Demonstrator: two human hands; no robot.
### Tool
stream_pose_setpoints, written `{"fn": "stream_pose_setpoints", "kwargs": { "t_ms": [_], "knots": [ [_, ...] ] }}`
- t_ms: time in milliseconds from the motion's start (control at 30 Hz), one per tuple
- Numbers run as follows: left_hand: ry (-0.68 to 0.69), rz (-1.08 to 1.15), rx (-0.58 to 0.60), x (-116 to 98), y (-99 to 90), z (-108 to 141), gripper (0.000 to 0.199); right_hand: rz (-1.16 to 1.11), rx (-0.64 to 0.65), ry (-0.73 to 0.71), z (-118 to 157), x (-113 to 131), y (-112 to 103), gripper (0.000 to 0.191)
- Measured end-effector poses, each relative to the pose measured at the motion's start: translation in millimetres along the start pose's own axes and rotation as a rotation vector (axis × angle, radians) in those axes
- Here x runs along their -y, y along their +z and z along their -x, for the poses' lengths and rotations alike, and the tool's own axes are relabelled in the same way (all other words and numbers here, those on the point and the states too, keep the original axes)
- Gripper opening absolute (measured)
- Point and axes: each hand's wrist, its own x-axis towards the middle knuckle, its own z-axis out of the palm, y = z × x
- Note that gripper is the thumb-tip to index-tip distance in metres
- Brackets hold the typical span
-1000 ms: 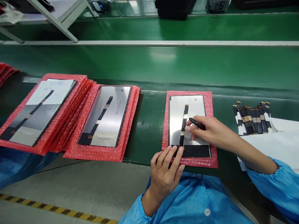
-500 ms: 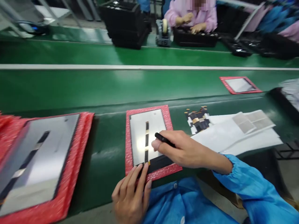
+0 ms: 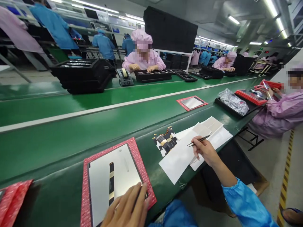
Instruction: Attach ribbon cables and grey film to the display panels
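Note:
My right hand (image 3: 204,150) grips black tweezers (image 3: 199,140), their tips pointing left above white paper sheets (image 3: 177,165). Fingers stretched out, my left hand (image 3: 129,205) rests over the lower right of a flat display panel (image 3: 100,183). A black flex cable (image 3: 111,179) with gold-coloured bands lies along that panel; its lower end is hidden by the hand. Under the panel is a pink-red bubble-wrap sheet (image 3: 138,157). Several loose flex cables (image 3: 167,142) sit in a pile left of the papers.
Another panel (image 3: 192,103) lies farther off on pink-red wrap. A black tray (image 3: 227,107) holds clear plastic bags. More red wrap (image 3: 20,197) is at the left. Across the green bench (image 3: 78,126) are a tape dispenser (image 3: 124,77), stacked black trays (image 3: 82,77) and co-workers.
My right hand has moved from above the panel to the paper sheets, tweezers still held. My left hand has shifted on the panel. The view has swung up and to the right.

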Motion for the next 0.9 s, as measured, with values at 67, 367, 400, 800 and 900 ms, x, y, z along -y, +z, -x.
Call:
{"fn": "stream_pose_setpoints", "kwargs": {
  "t_ms": [67, 367, 400, 800, 900],
  "knots": [
    [0.137, -0.038, 0.108, -26.7, 16.7, -33.6, 0.057, -0.049, -0.100, -0.039, 1.8, -1.9, -28.9, 0.027],
    [0.450, -0.069, 0.269, -126.1, 134.3, -152.0, 0.037, -0.145, -0.527, -0.157, 14.8, -27.8, -108.2, 0.017],
    [0.469, -0.088, 0.274, -128.9, 140.8, -156.1, 0.033, -0.145, -0.544, -0.165, 16.4, -30.7, -112.3, 0.018],
    [0.750, 0.000, 0.250, -107.1, 109.9, -178.5, 0.016, -0.096, -0.596, -0.266, 12.8, -26.1, -136.6, 0.031],
    [0.725, 0.041, 0.232, -92.5, 99.6, -189.6, 0.019, -0.085, -0.631, -0.308, 11.0, -21.0, -135.0, 0.027]
  ]
}}
